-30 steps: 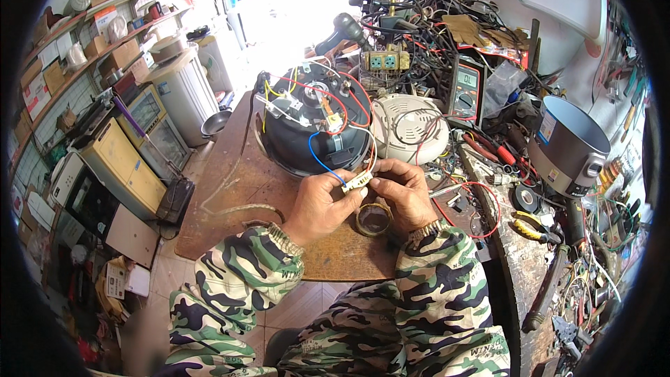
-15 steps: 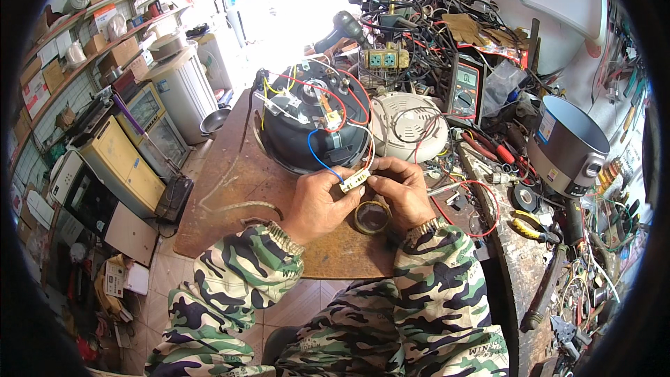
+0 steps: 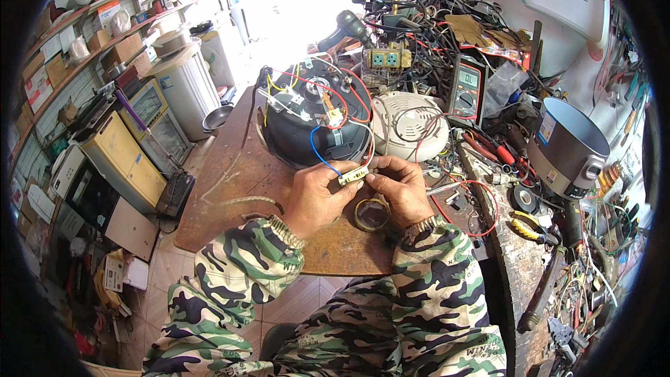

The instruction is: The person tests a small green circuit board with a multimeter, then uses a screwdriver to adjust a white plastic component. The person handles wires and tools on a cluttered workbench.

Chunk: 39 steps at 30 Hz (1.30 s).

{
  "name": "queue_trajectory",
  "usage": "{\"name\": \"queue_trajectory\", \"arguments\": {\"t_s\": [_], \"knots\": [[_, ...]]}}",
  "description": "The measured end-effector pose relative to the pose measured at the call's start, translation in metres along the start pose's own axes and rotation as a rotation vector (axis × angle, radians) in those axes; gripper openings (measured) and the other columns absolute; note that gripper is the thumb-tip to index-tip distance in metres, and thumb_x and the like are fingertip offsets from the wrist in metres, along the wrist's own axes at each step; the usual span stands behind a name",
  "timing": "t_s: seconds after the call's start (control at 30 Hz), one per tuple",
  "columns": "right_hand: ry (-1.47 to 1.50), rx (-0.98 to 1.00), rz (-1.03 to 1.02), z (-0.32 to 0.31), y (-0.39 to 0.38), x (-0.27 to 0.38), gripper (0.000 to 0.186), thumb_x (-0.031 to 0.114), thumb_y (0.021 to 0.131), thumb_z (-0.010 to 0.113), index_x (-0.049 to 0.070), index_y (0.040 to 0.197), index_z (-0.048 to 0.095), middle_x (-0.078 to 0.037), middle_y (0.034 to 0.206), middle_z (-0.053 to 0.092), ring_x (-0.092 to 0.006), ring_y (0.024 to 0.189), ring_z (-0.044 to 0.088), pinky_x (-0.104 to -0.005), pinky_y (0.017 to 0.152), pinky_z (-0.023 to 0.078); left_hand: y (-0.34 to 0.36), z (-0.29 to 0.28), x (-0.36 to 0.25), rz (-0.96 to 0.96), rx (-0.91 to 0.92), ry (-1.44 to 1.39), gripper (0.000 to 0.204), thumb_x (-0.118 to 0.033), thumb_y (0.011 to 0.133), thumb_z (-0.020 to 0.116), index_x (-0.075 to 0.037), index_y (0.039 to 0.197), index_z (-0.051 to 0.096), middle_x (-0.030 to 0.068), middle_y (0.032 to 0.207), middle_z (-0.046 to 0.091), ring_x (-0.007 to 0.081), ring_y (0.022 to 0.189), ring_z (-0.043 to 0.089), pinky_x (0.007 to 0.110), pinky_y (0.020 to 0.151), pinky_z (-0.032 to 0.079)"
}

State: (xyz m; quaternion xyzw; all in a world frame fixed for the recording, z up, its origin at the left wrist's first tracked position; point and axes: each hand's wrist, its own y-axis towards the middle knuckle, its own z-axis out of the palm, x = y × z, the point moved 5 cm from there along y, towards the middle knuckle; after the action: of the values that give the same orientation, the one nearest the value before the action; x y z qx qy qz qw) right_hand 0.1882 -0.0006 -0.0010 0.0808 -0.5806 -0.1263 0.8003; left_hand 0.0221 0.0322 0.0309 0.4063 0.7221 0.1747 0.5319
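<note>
Between my hands is a small pale circuit board [image 3: 354, 176] with wires running from it. My left hand [image 3: 317, 197] pinches its left end, thumb along the near edge. At the right end, the thumb and fingers of my right hand [image 3: 399, 187] are closed on it. A blue wire [image 3: 315, 148] and paler wires link the board to an upturned black appliance base [image 3: 296, 136], with its metal fittings and red and yellow wires exposed. On the wooden table [image 3: 230, 216], just below my hands, lies a dark round ring-like piece [image 3: 371, 214].
A cream vented cover [image 3: 412, 126] lies beside the black base. Farther right stand a multimeter [image 3: 466, 91] and a grey cooker body [image 3: 569, 146]. Pliers [image 3: 532, 227], black tape [image 3: 523, 198] and tangled wires crowd the right-hand bench. A socket block [image 3: 387, 58] sits at the back.
The board has tilted slightly in my fingers, and both hands keep their hold on it. The view has shifted a little; the black base and cover stay where they were.
</note>
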Motion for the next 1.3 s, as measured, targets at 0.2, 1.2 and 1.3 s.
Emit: {"name": "queue_trajectory", "arguments": {"t_s": [0.2, 1.2, 1.3], "knots": [[0.026, 0.007, -0.006, -0.0003, -0.0001, -0.0009, 0.018, -0.003, 0.088, 0.069, -0.003, 0.107, 0.068, -0.004, 0.092, 0.069, -0.009, 0.08, 0.062, -0.0227, 0.071, 0.05, -0.0002, -0.0001, -0.0021, -0.01, 0.001, -0.012, 0.025, -0.008, 0.083, 0.077, 0.0, 0.107, 0.071, 0.0154, 0.1, 0.074, 0.0259, 0.091, 0.074, 0.034, 0.079, 0.057], [0.024, 0.014, 0.003, 0.0001, -0.0011, 0.0002, 0.015, 0.0, 0.088, 0.068, -0.004, 0.102, 0.068, -0.006, 0.089, 0.07, -0.0112, 0.079, 0.065, -0.0253, 0.072, 0.052, -0.0007, -0.0005, -0.0015, 0.007, -0.004, -0.017, 0.027, -0.002, 0.082, 0.077, -0.002, 0.108, 0.071, 0.0095, 0.094, 0.074, 0.0135, 0.082, 0.07, 0.029, 0.072, 0.055], [0.01, 0.021, 0.009, -0.0007, -0.0008, -0.0003, 0.015, 0.0, 0.088, 0.068, -0.004, 0.102, 0.068, -0.006, 0.09, 0.07, -0.0111, 0.079, 0.064, -0.0252, 0.073, 0.052, -0.0008, -0.0006, -0.002, 0.016, -0.009, -0.009, 0.027, -0.003, 0.082, 0.077, -0.002, 0.108, 0.071, 0.0096, 0.094, 0.074, 0.0139, 0.083, 0.071, 0.029, 0.072, 0.055]]}}
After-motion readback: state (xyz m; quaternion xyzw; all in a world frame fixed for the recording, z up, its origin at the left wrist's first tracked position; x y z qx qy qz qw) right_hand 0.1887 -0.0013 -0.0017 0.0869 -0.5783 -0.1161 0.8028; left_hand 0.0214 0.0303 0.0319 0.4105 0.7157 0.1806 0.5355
